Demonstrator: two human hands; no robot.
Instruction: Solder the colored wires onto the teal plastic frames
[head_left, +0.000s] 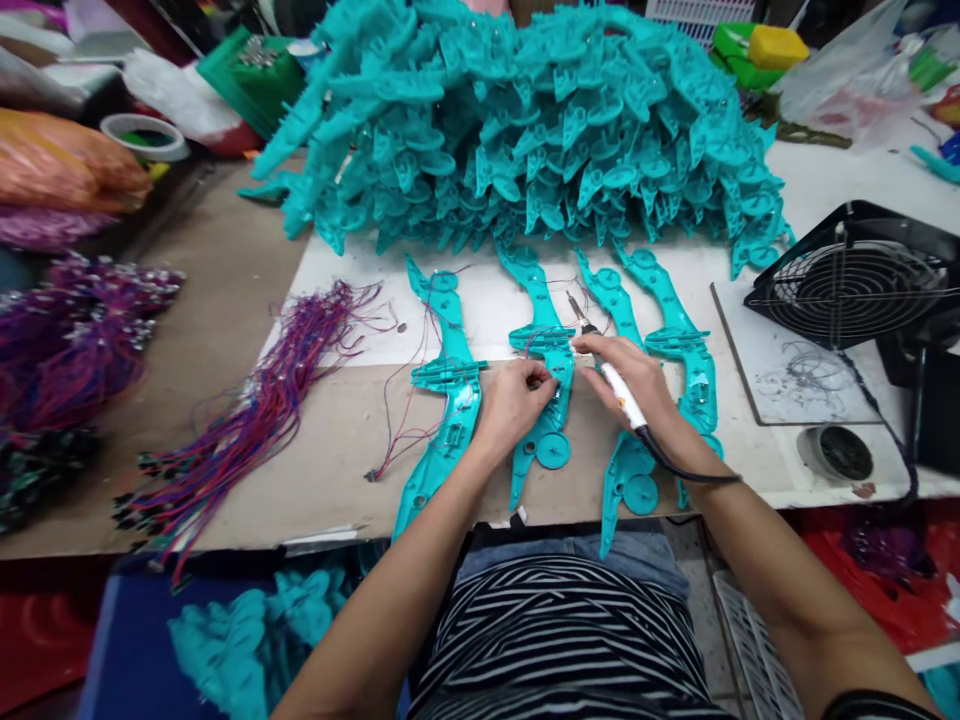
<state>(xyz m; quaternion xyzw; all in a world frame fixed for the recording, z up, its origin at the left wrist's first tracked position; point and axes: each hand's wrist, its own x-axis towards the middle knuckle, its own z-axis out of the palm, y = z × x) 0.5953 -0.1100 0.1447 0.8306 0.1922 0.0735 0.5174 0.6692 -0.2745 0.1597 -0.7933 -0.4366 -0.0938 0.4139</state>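
My right hand (639, 378) grips a soldering iron (622, 394) with a white handle and black cord; its metal tip points up and away, over the gap between two teal plastic shells. My left hand (514, 402) pinches at the inside of one teal plastic shell (534, 285), and what lies between its fingertips is too small to make out. Left of it rests another teal shell (459, 402) with thin red and blue wires (388, 440) trailing across and beside it. To the right lie two more teal shells (619, 300) (697, 375), partly overlapped by my right hand and forearm.
A high pile of teal shells (540, 120) fills the back of the table. Bundled red and blue wires (262, 400) lie at left. At right stand a black fan (847, 280), a white board (795, 385) with wire scraps, and a small round tin (841, 452).
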